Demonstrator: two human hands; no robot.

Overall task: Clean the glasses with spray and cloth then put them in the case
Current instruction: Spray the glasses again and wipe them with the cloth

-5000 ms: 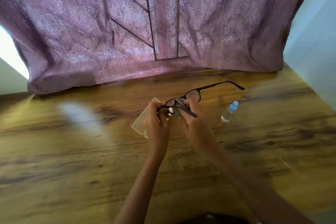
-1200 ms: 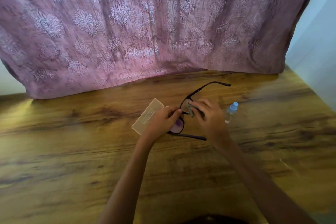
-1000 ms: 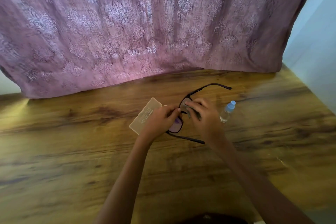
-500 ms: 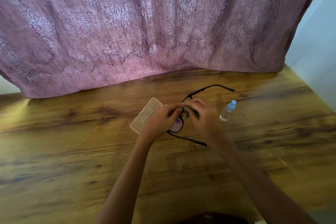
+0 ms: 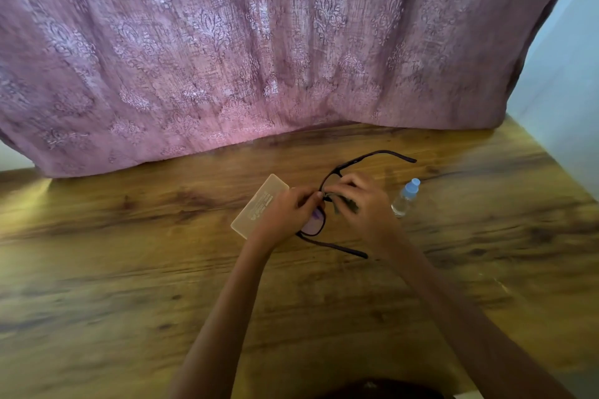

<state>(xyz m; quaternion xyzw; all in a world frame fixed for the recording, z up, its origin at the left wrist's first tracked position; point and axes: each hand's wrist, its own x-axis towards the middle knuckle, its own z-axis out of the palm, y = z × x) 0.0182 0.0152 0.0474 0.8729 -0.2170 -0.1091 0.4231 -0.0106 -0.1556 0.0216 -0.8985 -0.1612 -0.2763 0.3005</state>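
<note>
Black plastic, thin stuff: the glasses (image 5: 311, 225) are up over the wooden table (image 5: 129, 269), between both hands. The left hand (image 5: 285, 214) pinches the rim near the bridge, and the right hand (image 5: 359, 207) pinches the cloth (image 5: 346, 204) round the far lens. They look light, springy and easily bent, so hold the rim, not the arms. The case (image 5: 259, 204) lies just left of the grip, the spray bottle (image 5: 403, 199) just right.

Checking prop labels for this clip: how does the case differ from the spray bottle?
The case is a flat, pale beige rectangle, partly hidden by the left hand; the spray bottle is small, round and clear with a blue cap, in full view beside the right hand. Both sit on the table, neither held.
</note>
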